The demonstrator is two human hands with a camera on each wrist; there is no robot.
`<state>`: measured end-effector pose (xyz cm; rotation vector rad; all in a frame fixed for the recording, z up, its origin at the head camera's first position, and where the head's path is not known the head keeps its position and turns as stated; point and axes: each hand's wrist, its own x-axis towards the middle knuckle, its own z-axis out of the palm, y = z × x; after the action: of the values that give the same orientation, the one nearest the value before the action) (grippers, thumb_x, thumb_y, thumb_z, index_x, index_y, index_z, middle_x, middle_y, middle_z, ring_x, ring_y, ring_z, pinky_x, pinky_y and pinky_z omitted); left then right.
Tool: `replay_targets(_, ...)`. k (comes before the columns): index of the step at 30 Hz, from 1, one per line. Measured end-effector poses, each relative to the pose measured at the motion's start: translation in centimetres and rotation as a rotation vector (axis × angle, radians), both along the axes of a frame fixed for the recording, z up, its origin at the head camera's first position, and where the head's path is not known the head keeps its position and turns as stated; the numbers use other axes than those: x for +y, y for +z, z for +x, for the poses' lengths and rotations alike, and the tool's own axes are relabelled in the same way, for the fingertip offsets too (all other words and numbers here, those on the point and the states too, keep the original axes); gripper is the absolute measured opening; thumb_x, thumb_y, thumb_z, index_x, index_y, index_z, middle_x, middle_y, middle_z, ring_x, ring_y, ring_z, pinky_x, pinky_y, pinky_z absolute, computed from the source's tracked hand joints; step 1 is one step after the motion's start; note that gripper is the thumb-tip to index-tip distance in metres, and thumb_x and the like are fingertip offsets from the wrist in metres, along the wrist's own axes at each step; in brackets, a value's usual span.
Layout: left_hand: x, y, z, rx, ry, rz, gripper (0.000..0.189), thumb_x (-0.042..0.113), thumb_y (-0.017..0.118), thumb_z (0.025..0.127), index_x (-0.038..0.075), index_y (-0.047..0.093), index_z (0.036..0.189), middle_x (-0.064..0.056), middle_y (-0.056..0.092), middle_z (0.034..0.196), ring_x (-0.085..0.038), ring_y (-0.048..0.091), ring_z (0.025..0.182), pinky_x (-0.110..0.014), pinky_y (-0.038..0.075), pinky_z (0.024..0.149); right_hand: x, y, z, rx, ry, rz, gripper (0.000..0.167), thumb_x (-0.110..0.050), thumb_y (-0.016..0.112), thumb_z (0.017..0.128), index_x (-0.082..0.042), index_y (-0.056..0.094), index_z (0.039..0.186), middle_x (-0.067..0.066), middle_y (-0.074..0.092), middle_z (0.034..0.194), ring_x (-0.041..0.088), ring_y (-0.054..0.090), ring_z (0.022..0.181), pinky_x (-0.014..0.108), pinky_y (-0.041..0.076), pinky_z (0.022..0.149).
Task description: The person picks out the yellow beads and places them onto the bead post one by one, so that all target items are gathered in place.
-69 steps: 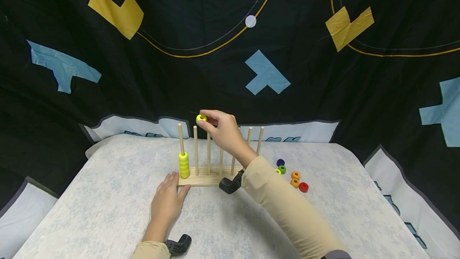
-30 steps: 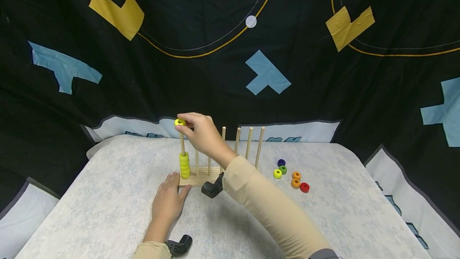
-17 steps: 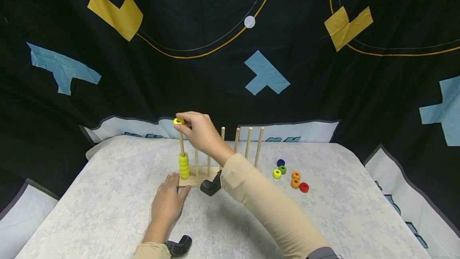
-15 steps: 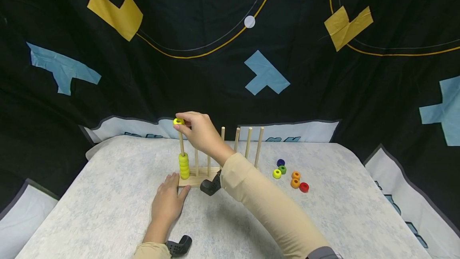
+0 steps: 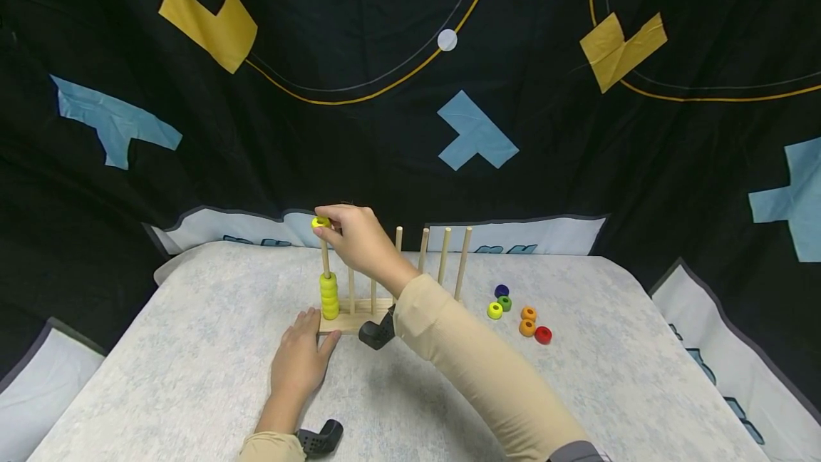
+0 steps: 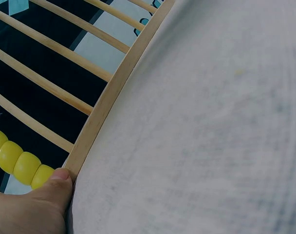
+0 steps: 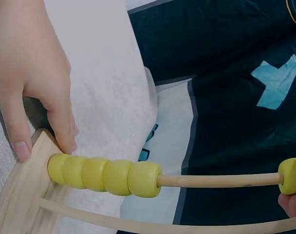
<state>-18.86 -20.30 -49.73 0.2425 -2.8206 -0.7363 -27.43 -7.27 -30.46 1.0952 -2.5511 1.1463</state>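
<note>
A wooden bead rack (image 5: 351,322) stands on the table, its upright pegs in a row. Several yellow beads (image 5: 329,296) are stacked at the bottom of the leftmost peg. My right hand (image 5: 360,235) pinches another yellow bead (image 5: 319,222) between thumb and fingers at the top of that peg. In the right wrist view the peg's upper end runs into this held bead (image 7: 290,176). My left hand (image 5: 300,356) holds the left end of the base, thumb (image 6: 55,187) along the front edge and fingers on the far side. My right forearm hides part of the rack.
On the table right of the rack lie loose beads: a dark blue bead (image 5: 502,291), a green bead (image 5: 504,303), a yellow bead (image 5: 494,310), orange beads (image 5: 528,320) and a red bead (image 5: 543,335). A black curtain (image 5: 359,155) hangs behind the table (image 5: 192,369).
My right hand has carried the yellow bead left to the top of the leftmost peg, and it sits slightly lower than half a second ago. My left hand has stayed on the base.
</note>
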Motion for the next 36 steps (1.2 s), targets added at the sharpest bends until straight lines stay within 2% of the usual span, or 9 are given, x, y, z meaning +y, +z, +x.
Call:
replay_targets(13, 0.0, -0.2, -0.1, 0.018, -0.002, -0.01, 0.068, 0.038, 0.059, 0.099, -0.005, 0.039, 0.149, -0.025, 0.04, 0.153, -0.042, 0.033, 0.146, -0.056, 0.026, 0.122, 0.0, -0.2, -0.1, 0.036, 0.004, 0.03, 0.039, -0.018, 0.067, 0.095, -0.01, 0.063, 0.134, 0.003, 0.069, 0.129, 0.01, 0.068, 0.103, 0.008, 0.054, 0.085)
replay_targets(20, 0.1, 0.1, -0.1, 0.007, 0.002, -0.011, 0.068, 0.038, 0.059, 0.099, -0.005, 0.039, 0.148, -0.025, 0.04, 0.153, -0.042, 0.032, 0.146, -0.056, 0.025, 0.122, 0.0, -0.3, -0.1, 0.074, 0.017, 0.064, 0.04, -0.014, 0.066, 0.096, -0.008, 0.061, 0.135, 0.005, 0.064, 0.137, 0.016, 0.066, 0.119, 0.013, 0.055, 0.091)
replay_targets(24, 0.2, 0.1, 0.0, 0.013, 0.003, -0.011, 0.068, 0.038, 0.059, 0.099, -0.005, 0.039, 0.148, -0.026, 0.041, 0.153, -0.043, 0.033, 0.146, -0.056, 0.025, 0.122, 0.1, -0.3, -0.1, 0.096, 0.023, 0.043, 0.04, -0.014, 0.066, 0.096, -0.008, 0.062, 0.135, 0.005, 0.064, 0.138, 0.016, 0.065, 0.121, 0.017, 0.056, 0.093)
replay_targets(31, 0.3, 0.1, 0.0, 0.028, 0.004, -0.01, 0.067, 0.037, 0.06, 0.099, -0.005, 0.04, 0.148, -0.025, 0.041, 0.153, -0.043, 0.034, 0.145, -0.056, 0.026, 0.122, 0.7, -0.4, 0.1, 0.141, 0.039, -0.015, 0.041, -0.016, 0.068, 0.095, -0.011, 0.062, 0.135, 0.003, 0.063, 0.138, 0.013, 0.063, 0.122, 0.01, 0.051, 0.095)
replay_targets(36, 0.2, 0.0, 0.0, 0.013, 0.002, -0.003, 0.068, 0.038, 0.058, 0.1, -0.004, 0.038, 0.149, -0.025, 0.039, 0.154, -0.042, 0.032, 0.147, -0.056, 0.024, 0.123, 1.5, -0.5, 0.8, 0.203, 0.062, -0.052, 0.042, -0.018, 0.068, 0.095, -0.01, 0.061, 0.135, 0.003, 0.063, 0.139, 0.013, 0.058, 0.13, 0.012, 0.047, 0.103)
